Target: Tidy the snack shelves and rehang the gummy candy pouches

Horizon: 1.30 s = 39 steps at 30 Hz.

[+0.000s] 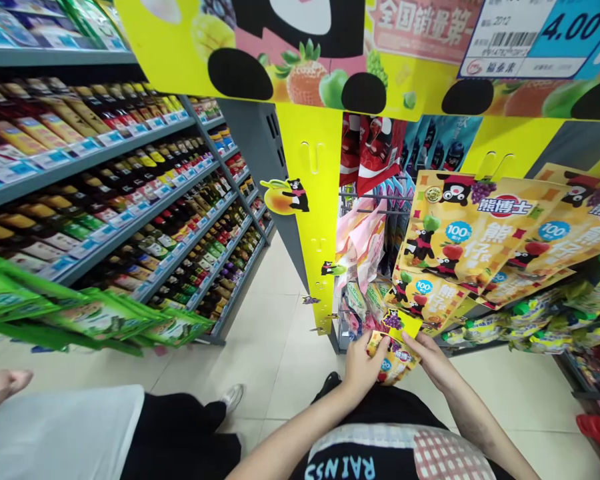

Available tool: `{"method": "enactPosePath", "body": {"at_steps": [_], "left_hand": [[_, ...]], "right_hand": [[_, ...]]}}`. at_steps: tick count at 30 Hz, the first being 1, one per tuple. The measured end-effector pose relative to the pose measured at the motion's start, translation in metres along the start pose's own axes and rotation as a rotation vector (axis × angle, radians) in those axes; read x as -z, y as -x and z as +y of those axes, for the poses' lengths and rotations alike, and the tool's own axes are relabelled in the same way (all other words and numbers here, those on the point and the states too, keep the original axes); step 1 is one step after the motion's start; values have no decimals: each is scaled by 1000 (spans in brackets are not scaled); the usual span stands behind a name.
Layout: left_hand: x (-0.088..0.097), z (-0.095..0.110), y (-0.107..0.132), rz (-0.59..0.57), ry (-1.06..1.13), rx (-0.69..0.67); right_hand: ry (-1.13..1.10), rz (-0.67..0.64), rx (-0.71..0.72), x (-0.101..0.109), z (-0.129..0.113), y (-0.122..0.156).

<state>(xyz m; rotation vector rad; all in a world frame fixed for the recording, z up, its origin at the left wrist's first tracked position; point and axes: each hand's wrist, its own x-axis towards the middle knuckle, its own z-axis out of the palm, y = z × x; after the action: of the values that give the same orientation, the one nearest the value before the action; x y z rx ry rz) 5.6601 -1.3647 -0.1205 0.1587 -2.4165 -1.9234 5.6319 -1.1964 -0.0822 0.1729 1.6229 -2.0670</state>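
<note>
Both my hands hold one small yellow snack packet (396, 352) low in front of a yellow display stand (310, 220). My left hand (361, 365) grips the packet's left edge with its fingers closed. My right hand (433, 360) pinches the packet's right side. Just above the packet hang several larger yellow packets with a black bear print (460, 233) on hooks. Pink packets (361, 241) hang to their left.
A long shelf rack of bottles and jars (145, 200) runs along the left of the tiled aisle (265, 333). Green packets (95, 313) hang at the near left. Another person in a white top and black trousers (105, 433) stands at the lower left. A price tag (535, 33) reads 4.00.
</note>
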Motion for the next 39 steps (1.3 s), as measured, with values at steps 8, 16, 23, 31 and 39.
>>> {"method": "enactPosePath", "body": {"at_steps": [8,16,23,31,39], "left_hand": [[0,8,2,41,-82,-28],[3,7,0,34,-129,-50],[1,3,3,38,-95,-51],[-1,6,4,76,-95,-45],[-2,0,4,73,-113,-75]], "right_hand": [[11,-27,12,-4,1,0],[6,-3,-8,-3,0,1],[-18,19,29,-4,-2,5],[13,-25,70,-6,3,10],[-38,52,38,-7,4,12]]}}
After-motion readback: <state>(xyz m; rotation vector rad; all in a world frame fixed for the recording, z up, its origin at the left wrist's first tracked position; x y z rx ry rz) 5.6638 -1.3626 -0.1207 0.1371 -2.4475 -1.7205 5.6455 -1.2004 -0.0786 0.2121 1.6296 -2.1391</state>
